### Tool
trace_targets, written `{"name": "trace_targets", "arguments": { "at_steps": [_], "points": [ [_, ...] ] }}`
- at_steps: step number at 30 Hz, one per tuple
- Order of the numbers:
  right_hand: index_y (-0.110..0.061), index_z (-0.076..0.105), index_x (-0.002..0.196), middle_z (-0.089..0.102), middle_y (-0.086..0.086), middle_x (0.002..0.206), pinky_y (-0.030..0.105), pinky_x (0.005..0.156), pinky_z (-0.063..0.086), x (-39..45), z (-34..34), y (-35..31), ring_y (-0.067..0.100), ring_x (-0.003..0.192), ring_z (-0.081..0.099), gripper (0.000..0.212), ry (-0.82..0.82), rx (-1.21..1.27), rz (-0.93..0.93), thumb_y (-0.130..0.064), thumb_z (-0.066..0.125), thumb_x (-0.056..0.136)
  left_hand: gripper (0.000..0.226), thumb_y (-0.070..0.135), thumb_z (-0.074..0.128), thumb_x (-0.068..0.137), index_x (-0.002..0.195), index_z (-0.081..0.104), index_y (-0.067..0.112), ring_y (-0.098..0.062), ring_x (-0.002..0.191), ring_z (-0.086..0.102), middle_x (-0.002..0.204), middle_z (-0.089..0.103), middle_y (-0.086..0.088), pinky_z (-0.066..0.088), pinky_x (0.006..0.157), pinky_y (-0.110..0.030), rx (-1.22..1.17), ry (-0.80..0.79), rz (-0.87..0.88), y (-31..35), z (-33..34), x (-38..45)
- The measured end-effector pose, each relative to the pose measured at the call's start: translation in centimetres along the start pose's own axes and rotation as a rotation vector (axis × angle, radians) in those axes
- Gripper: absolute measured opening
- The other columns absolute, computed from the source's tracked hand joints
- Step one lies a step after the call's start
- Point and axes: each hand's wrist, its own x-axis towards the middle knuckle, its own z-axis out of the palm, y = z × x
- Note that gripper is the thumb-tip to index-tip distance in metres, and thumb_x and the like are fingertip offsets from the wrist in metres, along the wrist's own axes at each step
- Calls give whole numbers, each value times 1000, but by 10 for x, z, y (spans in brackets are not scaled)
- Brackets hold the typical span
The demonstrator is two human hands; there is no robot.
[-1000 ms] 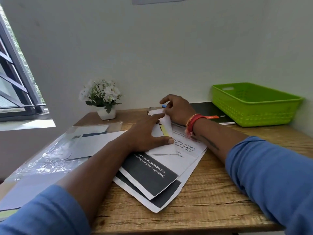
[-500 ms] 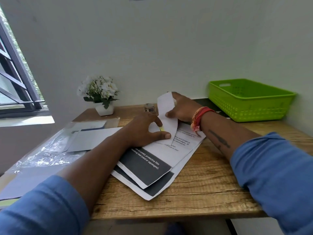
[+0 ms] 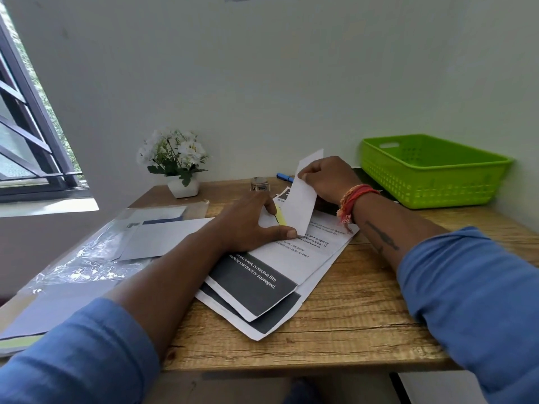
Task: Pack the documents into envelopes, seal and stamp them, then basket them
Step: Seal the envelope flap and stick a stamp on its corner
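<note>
- Bench [image 3: 358, 322]: wooden, carrying everything reported below.
- Green basket [image 3: 431, 182]: one, at the bench's far right corner; no envelope visible inside it.
- Documents [image 3: 262, 284]: several overlapping printed sheets mid-bench; exact count cannot be told.
- Envelope [image 3: 302, 205]: one, on the documents' far end, its flap raised and a yellow adhesive strip showing.
- Left hand [image 3: 253, 225]: fingers flat, pressing the envelope body down.
- Right hand [image 3: 328, 177]: pinching the flap's upper edge.
- Judgement: sealing is in hand; next, fold the flap down and press it.
</note>
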Motion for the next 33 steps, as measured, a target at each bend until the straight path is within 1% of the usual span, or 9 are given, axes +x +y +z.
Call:
{"name": "trace_targets", "arguments": {
  "at_steps": [3,6,11,14,21,26,30,31,33],
  "points": [
    [-13,73,117,68,3,125,30,96,49,-1,0,-2,22,113,63,27,-18,91,34,-19,63,94,89,105,46,44,103,50,39,-12,103,51,115,53,12,48,94,-42,-24,-4,-6,-2,1,1],
    [-9,65,129,63,3,125,34,101,49,-1,0,-1,23,113,62,42,-102,155,68,-19,72,89,84,103,49,47,102,50,39,-13,104,51,116,54,11,48,94,-42,-28,19,-13,-4,2,2],
    [-14,76,98,74,14,101,44,80,62,-5,5,4,30,86,74,13,-297,324,102,-8,73,87,67,89,59,64,111,55,40,-11,115,48,128,54,12,43,101,-40,-23,20,47,-4,3,2],
    [-13,76,99,74,11,99,45,80,62,-4,4,2,30,87,74,12,-244,274,97,-9,71,89,62,85,60,69,112,61,41,-7,121,43,130,53,14,39,103,-36,-6,12,75,-5,3,3],
    [-14,77,102,71,5,110,35,88,57,-1,2,2,23,97,67,16,-76,168,70,-10,64,92,62,87,61,63,97,58,35,-10,107,48,112,53,14,44,90,-35,-3,50,73,-4,2,3],
    [-18,74,102,72,6,104,28,51,56,2,-4,2,23,68,70,17,102,299,139,-15,58,95,70,92,62,56,96,53,35,-8,99,49,104,51,18,47,85,-34,-56,44,39,-3,2,2],
    [-15,72,114,70,8,109,20,42,50,-1,-1,0,19,61,67,21,75,259,90,-14,61,96,67,89,65,58,96,52,35,-6,93,50,101,53,17,49,81,-35,-51,48,18,-4,3,4],
    [-15,71,117,69,8,113,19,45,52,-2,1,0,20,65,67,23,51,181,52,-14,62,95,67,90,65,58,96,52,35,-5,92,50,100,53,17,49,80,-34,-51,55,18,-4,4,4],
    [-18,69,120,67,8,122,28,65,61,-2,3,1,27,84,71,27,56,25,-24,-14,64,94,66,89,66,60,96,51,35,-4,90,49,99,53,17,46,76,-32,-50,57,16,-4,4,3]
  ]
}}
